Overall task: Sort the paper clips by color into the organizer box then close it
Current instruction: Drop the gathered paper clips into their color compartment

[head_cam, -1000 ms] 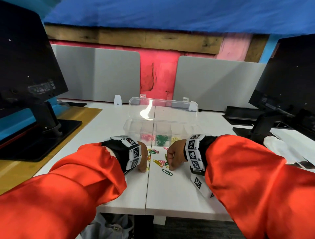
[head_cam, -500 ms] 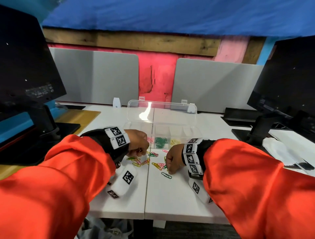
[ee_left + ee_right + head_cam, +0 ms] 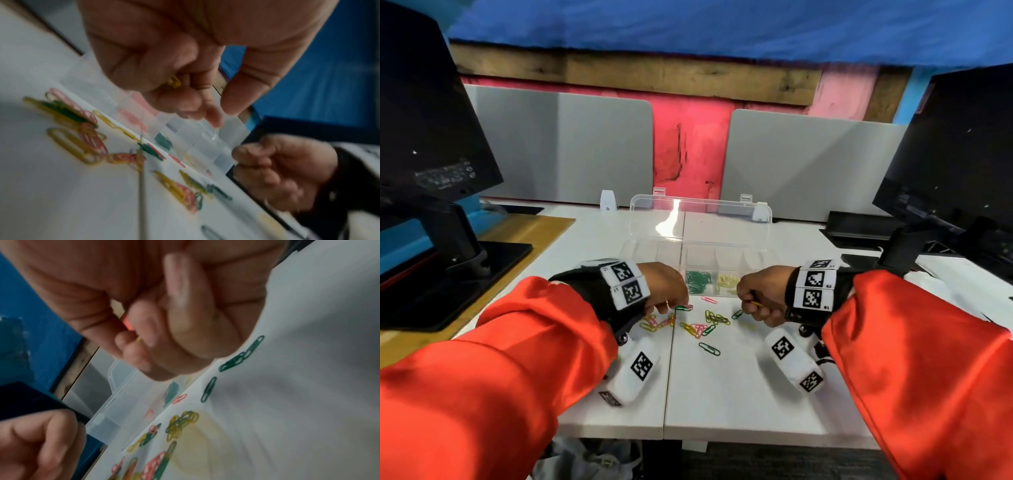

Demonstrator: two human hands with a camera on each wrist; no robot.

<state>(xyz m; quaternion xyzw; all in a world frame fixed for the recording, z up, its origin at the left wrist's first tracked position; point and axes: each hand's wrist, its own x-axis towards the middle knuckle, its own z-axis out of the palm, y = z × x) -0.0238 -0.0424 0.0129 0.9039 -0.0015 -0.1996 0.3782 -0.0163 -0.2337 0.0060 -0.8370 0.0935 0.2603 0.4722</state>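
Both arms are clad in bright orange-red sleeves [image 3: 493, 359] of a smooth, slightly glossy fabric, loose and creased, with bunched cuffs. Beneath each cuff a black wrist wrap [image 3: 589, 291] covers the forearm end. Each wrist carries a white band [image 3: 625, 282] of square panels printed with black-and-white fiducial markers; small printed labels sit beside the markers on the right band [image 3: 813, 286]. A white block-shaped camera housing [image 3: 635, 373], also marked with fiducial squares, hangs below each wrist on a dark bracket with a round silver screw head [image 3: 622, 339]. A gold-coloured ring [image 3: 666, 303] is worn on a finger of the left hand.
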